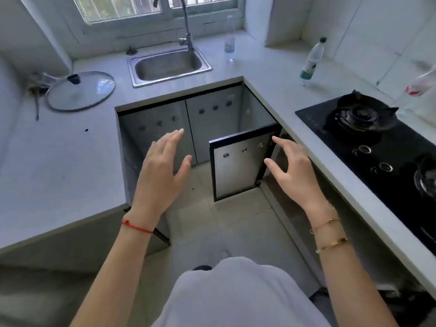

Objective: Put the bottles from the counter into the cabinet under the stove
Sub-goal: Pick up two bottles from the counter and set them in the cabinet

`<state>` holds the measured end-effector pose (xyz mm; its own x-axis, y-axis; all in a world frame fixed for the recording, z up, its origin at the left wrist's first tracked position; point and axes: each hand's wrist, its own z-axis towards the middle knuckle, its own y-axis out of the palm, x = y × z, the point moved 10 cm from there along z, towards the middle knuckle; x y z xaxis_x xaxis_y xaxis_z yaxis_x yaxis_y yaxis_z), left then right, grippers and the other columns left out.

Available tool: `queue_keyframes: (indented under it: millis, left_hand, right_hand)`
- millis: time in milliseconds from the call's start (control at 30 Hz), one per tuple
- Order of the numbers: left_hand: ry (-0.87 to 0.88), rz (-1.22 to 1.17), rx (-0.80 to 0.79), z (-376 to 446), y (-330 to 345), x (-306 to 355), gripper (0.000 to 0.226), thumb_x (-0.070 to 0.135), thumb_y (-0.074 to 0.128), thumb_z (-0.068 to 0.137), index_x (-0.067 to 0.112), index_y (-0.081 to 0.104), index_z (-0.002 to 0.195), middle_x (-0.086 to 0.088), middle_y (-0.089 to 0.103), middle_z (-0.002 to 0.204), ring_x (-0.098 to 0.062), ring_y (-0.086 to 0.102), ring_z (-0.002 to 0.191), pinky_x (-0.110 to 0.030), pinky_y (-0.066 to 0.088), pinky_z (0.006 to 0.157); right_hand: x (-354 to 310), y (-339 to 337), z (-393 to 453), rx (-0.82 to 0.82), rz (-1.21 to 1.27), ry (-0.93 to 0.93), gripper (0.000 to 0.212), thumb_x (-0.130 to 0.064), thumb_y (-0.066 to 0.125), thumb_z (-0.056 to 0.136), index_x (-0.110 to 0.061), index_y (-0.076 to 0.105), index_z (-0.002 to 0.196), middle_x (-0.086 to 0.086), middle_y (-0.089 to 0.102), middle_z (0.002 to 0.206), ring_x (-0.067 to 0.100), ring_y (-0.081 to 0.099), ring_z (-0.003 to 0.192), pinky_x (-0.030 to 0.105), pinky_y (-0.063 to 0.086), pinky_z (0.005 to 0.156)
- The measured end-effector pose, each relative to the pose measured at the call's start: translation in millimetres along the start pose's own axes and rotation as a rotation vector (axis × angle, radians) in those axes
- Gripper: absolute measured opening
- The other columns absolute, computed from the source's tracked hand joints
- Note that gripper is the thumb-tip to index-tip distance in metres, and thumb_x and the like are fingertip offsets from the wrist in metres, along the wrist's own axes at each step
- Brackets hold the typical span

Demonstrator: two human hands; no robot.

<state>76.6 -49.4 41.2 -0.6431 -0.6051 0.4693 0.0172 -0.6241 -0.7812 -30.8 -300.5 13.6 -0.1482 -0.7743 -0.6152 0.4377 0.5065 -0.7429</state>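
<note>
Kitchen counter (pixel 271 90) | bottles (pixel 312 61) stood on it, well apart from both hands | cabinet door (pixel 240 166) swung open | left hand (pixel 162 168), right hand (pixel 292 166) spread wide, nothing held

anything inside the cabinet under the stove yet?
Cannot tell. The cabinet door stands open, but only a dark gap shows behind it; the counter edge and right hand cover the interior. Two bottles, the green-label bottle and clear bottle, are on the counter.

cabinet interior (pixel 280 147) hidden, right-edge bottle (pixel 421 84) blurred
</note>
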Motion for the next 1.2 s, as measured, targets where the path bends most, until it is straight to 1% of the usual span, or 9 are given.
queue_keyframes:
  millis: [200, 367, 467, 567, 700, 933, 1033, 1100, 1200]
  left_hand:
    - [0.043, -0.058, -0.077, 104, 52, 1, 0.054, 0.027, 0.054, 0.097, 0.015, 0.036, 0.147, -0.003, 0.046, 0.147, -0.017, 0.038, 0.139, -0.047, 0.033, 0.115]
    - [0.121, -0.107, -0.133, 172, 102, 10, 0.053, 0.027, 0.053, 0.097, 0.017, 0.037, 0.147, -0.001, 0.046, 0.146, -0.016, 0.040, 0.137, -0.046, 0.035, 0.114]
    - [0.164, -0.127, -0.176, 211, 135, 16, 0.053, 0.028, 0.053, 0.097, 0.018, 0.036, 0.147, 0.000, 0.046, 0.146, -0.014, 0.039, 0.138, -0.041, 0.032, 0.117]
    - [0.208, -0.141, -0.217, 253, 166, 25, 0.053, 0.029, 0.052, 0.097, 0.017, 0.036, 0.147, 0.000, 0.045, 0.147, -0.015, 0.039, 0.139, -0.039, 0.029, 0.119]
    - [0.253, -0.188, -0.266, 309, 205, 40, 0.053, 0.031, 0.050, 0.097, 0.018, 0.036, 0.147, 0.000, 0.046, 0.146, -0.017, 0.040, 0.137, -0.045, 0.035, 0.114]
    - [0.338, -0.222, -0.361, 382, 263, 65, 0.055, 0.032, 0.050, 0.097, 0.021, 0.033, 0.148, 0.002, 0.042, 0.149, -0.017, 0.037, 0.140, -0.045, 0.033, 0.116]
    - [0.377, -0.223, -0.418, 401, 285, 77, 0.055, 0.032, 0.049, 0.097, 0.020, 0.032, 0.149, 0.002, 0.041, 0.150, -0.017, 0.036, 0.141, -0.043, 0.033, 0.116]
    - [0.393, -0.230, -0.445, 411, 297, 85, 0.055, 0.031, 0.050, 0.098, 0.020, 0.033, 0.149, 0.001, 0.042, 0.150, -0.017, 0.036, 0.140, -0.045, 0.034, 0.116]
    - [0.415, -0.246, -0.455, 422, 309, 95, 0.054, 0.030, 0.051, 0.098, 0.018, 0.034, 0.148, 0.001, 0.043, 0.149, -0.017, 0.037, 0.140, -0.047, 0.034, 0.115]
  right_hand:
    - [44, -18, 75, 0.053, -0.045, 0.124, 0.051, -0.031, 0.059, 0.093, -0.019, 0.044, 0.140, -0.002, 0.050, 0.139, 0.012, 0.038, 0.133, 0.027, 0.031, 0.112]
    - [84, -27, 109, 0.108, -0.046, 0.226, 0.049, -0.030, 0.059, 0.093, -0.019, 0.045, 0.139, -0.005, 0.049, 0.139, 0.009, 0.036, 0.134, 0.028, 0.029, 0.113]
    - [108, -29, 129, 0.130, -0.040, 0.291, 0.049, -0.030, 0.058, 0.094, -0.020, 0.044, 0.140, -0.006, 0.048, 0.140, 0.007, 0.034, 0.134, 0.025, 0.026, 0.113]
    - [133, -36, 151, 0.162, -0.045, 0.353, 0.050, -0.029, 0.059, 0.093, -0.020, 0.043, 0.140, -0.006, 0.046, 0.141, 0.007, 0.032, 0.135, 0.030, 0.028, 0.115]
    - [162, -52, 186, 0.197, -0.049, 0.415, 0.051, -0.028, 0.059, 0.094, -0.020, 0.043, 0.141, -0.005, 0.045, 0.142, 0.008, 0.031, 0.137, 0.031, 0.028, 0.115]
    - [204, -74, 232, 0.296, -0.081, 0.487, 0.051, -0.029, 0.058, 0.094, -0.019, 0.042, 0.141, -0.005, 0.045, 0.143, 0.008, 0.030, 0.138, 0.033, 0.028, 0.116]
    - [220, -79, 239, 0.326, -0.096, 0.517, 0.051, -0.030, 0.057, 0.094, -0.020, 0.041, 0.142, -0.006, 0.045, 0.143, 0.008, 0.030, 0.139, 0.034, 0.030, 0.116]
    - [230, -84, 240, 0.353, -0.101, 0.545, 0.051, -0.031, 0.057, 0.094, -0.020, 0.041, 0.142, -0.005, 0.045, 0.143, 0.009, 0.031, 0.139, 0.035, 0.031, 0.116]
    - [240, -88, 240, 0.374, -0.117, 0.565, 0.052, -0.030, 0.058, 0.094, -0.019, 0.041, 0.142, -0.004, 0.045, 0.143, 0.009, 0.032, 0.138, 0.032, 0.030, 0.115]
